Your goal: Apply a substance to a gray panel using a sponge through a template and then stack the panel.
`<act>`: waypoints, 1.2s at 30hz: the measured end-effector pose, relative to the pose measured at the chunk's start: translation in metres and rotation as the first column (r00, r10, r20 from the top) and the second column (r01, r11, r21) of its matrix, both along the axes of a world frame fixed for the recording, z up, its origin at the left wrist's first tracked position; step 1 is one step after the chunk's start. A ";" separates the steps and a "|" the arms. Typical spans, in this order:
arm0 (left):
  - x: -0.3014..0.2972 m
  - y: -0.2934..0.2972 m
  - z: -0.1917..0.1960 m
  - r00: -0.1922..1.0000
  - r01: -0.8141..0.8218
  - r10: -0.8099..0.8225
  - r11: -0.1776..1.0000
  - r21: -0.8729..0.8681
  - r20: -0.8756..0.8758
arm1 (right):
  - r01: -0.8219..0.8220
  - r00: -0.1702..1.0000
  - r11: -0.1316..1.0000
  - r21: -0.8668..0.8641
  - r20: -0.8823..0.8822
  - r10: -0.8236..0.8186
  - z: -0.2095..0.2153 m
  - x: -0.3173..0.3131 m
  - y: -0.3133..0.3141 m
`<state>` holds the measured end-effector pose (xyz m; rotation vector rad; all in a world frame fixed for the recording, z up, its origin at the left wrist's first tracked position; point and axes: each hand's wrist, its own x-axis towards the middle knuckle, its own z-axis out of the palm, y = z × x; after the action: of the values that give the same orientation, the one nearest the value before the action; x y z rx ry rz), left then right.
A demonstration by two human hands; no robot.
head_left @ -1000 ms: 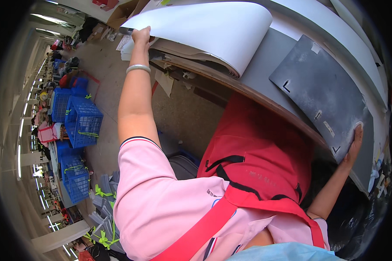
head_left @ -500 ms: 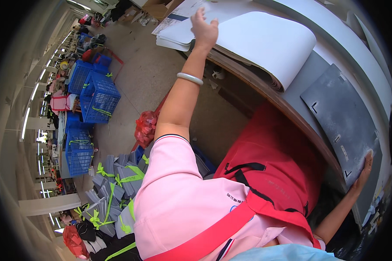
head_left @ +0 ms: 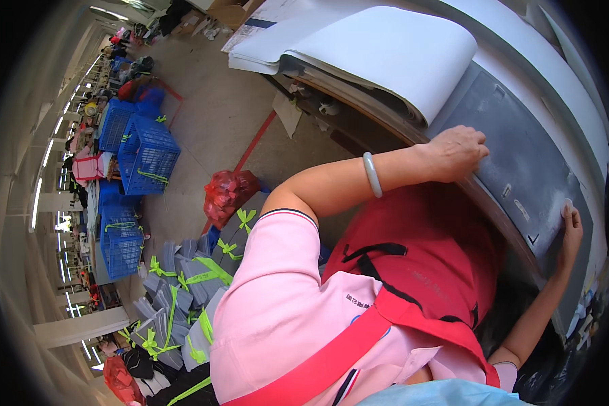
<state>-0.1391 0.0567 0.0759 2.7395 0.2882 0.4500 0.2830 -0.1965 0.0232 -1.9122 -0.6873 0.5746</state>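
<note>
A dark grey sheet [head_left: 521,162] with small slots and corner-shaped cutouts lies on the work table, smudged with white dust. My left hand [head_left: 459,152], a bracelet on its wrist, is over the sheet's near left edge with the fingers curled. Whether anything sits inside those fingers is hidden. My right hand [head_left: 570,233] is at the sheet's right end, fingers bent together. A small whitish spot shows at its fingertips, too small to name. Left of the sheet, a large white sheet [head_left: 392,51] is folded over in a thick curl.
A red apron [head_left: 419,271] covers my front against the table edge. Bundles of grey pieces tied with green strips [head_left: 176,291] lie on the floor at left. Beyond them are a red plastic bag [head_left: 229,193] and blue crates [head_left: 147,152].
My left hand has come from the far white sheets down to the dark sheet, its fingers now curled. The dark sheet has shifted up and left against the table; my right hand has moved slightly up.
</note>
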 end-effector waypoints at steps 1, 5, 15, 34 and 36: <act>0.001 0.000 -0.004 1.000 -0.016 0.017 1.000 0.010 -0.015 | -0.035 0.999 0.999 -0.028 0.031 0.035 0.001 -0.003 0.000; -0.004 0.007 -0.018 0.998 0.012 -0.013 1.000 0.011 0.062 | -0.107 0.978 0.990 -0.090 0.168 0.121 0.003 -0.020 0.005; -0.009 -0.002 -0.010 0.997 0.073 -0.072 0.995 -0.069 0.017 | -0.038 0.980 0.988 -0.152 0.190 0.067 0.029 -0.060 0.025; -0.001 -0.014 -0.022 0.994 0.083 -0.077 0.993 -0.083 0.073 | -0.036 0.994 0.992 -0.121 0.102 0.048 0.034 -0.046 0.019; -0.002 -0.014 -0.023 0.995 0.054 -0.043 0.991 -0.123 0.092 | -0.032 0.995 0.992 -0.123 0.087 0.043 0.035 -0.050 0.020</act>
<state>-0.1410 0.0422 0.0530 2.5903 0.2186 0.5218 0.2335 -0.1764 0.0587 -2.0526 -0.7617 0.5684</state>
